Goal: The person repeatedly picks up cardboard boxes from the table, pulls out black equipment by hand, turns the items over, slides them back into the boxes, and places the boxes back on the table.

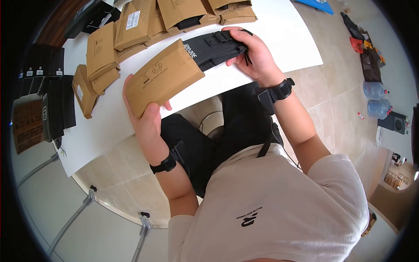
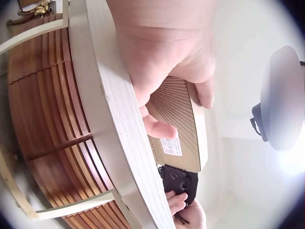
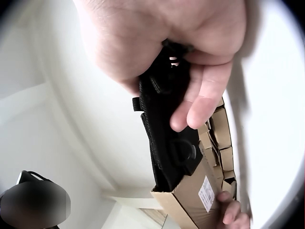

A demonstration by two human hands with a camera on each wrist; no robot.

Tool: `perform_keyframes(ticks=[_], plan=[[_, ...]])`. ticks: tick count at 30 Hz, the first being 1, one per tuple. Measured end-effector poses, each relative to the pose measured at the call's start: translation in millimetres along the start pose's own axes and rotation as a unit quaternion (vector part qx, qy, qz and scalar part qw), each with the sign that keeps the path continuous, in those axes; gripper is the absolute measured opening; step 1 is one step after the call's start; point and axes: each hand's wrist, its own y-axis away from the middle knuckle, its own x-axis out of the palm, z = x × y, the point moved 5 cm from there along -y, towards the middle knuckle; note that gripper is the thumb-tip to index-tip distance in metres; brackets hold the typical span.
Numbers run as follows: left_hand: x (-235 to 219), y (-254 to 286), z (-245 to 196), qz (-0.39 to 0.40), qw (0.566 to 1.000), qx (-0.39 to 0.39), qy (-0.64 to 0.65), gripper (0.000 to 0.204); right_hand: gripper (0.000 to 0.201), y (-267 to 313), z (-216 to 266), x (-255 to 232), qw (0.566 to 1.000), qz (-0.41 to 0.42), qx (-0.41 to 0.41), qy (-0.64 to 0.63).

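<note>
A brown cardboard sleeve box (image 1: 166, 76) is gripped by the left hand (image 1: 146, 118) at its closed end, thumb on the printed face. The right hand (image 1: 257, 56) pinches the outer end of a black fabric pouch (image 1: 211, 49) with a buckle and white lettering. The pouch's other end sits inside the box's open end, hidden there. In the left wrist view, the left fingers lie along the box (image 2: 183, 129) beside a white label. The right wrist view has the right hand (image 3: 186, 71) around the black pouch (image 3: 167, 124), above the box mouth.
Several brown boxes (image 1: 102, 52) lie along the far side of the white table (image 1: 283, 39). Black boxes (image 1: 52, 100) stand at the left. The person's legs are below the table edge. Water jugs (image 1: 374, 90) stand on the floor at the right.
</note>
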Motion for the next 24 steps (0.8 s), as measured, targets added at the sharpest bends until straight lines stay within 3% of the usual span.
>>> perform_keyframes(ticks=[9, 12, 14, 16, 24], plan=[[0, 1, 2, -0.004, 1.0, -0.006, 0.01, 0.079, 0.024, 2, -2, 2, 0.999, -0.012, -0.031, 0.015], [-7, 3, 5, -0.068, 0.996, -0.012, -0.059, 0.079, 0.026, 0, -9, 1, 0.992, -0.04, -0.065, 0.103], [-3, 1, 2, -0.086, 0.995, 0.011, -0.05, 0.081, 0.027, 2, -4, 1, 0.993, -0.039, -0.058, 0.094], [-12, 2, 8, -0.074, 0.997, 0.005, -0.033, 0.083, 0.023, 1, -1, 0, 1.0, -0.005, -0.009, 0.004], [-20, 0, 12, -0.068, 0.996, -0.029, 0.046, 0.087, 0.024, -4, -1, -12, 0.996, 0.003, 0.011, -0.091]])
